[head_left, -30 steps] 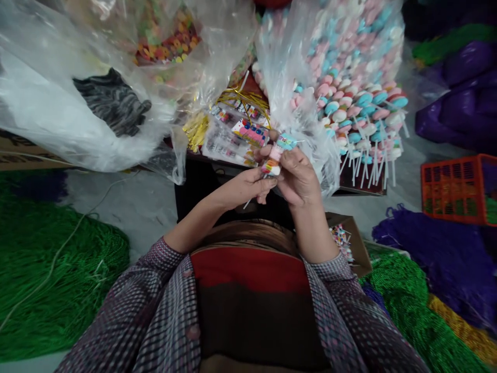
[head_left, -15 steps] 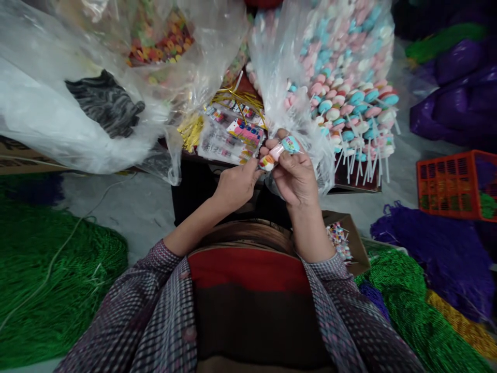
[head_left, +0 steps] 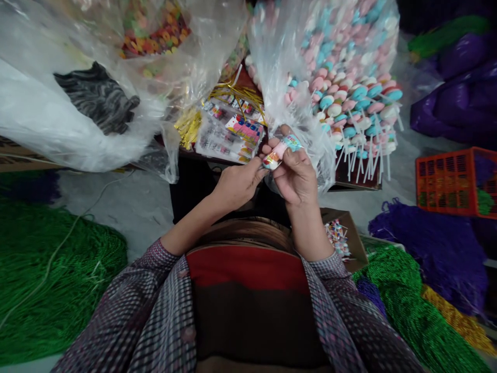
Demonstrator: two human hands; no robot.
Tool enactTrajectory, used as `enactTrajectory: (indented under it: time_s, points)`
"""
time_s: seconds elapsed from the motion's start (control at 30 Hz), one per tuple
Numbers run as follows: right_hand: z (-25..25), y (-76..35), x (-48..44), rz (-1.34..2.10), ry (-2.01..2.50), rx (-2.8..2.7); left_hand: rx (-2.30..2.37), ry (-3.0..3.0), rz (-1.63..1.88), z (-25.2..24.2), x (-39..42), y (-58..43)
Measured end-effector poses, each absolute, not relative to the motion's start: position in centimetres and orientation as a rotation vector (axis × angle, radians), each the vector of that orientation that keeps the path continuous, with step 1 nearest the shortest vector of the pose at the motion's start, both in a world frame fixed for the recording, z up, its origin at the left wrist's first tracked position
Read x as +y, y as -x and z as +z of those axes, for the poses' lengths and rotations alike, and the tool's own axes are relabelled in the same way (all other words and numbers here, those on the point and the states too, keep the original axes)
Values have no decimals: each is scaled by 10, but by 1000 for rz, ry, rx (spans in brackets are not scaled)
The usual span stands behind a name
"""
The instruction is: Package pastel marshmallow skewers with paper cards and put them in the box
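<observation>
A small clear packet of candy (head_left: 278,152), pink in the middle with a blue printed end, lies across the fingers of my right hand (head_left: 297,173), thumb pressed on it. My left hand (head_left: 240,181) pinches the packet's lower left end, its fingertips closed. Just beyond my hands are printed clear bags (head_left: 229,135) in a pile, with gold twist ties (head_left: 189,127) at their left. Pink, white and blue candies on white sticks (head_left: 359,101) spill from a plastic bag at the right.
Ring-shaped candies (head_left: 157,39) fill a clear bag at the back left. An open carton (head_left: 355,243) of small sticks stands by my right arm. Green strands (head_left: 58,274) lie at the left. An orange crate (head_left: 444,181) and purple strands (head_left: 430,248) are at the right.
The packet has tilted slightly in my fingers, both hands keeping their hold. The view has shifted a little; otherwise the surroundings look the same.
</observation>
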State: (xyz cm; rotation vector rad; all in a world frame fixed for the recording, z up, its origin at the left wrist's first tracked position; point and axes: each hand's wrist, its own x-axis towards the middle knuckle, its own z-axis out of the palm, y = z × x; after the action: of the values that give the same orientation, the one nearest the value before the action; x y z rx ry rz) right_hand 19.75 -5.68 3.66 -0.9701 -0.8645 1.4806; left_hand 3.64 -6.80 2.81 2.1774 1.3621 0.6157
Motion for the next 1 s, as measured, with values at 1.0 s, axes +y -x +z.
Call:
enactTrajectory:
  time_s: [1.0]
  points:
    - [45, -201, -57, 1465, 953, -945, 1385, -2234, 761, 33, -73, -38]
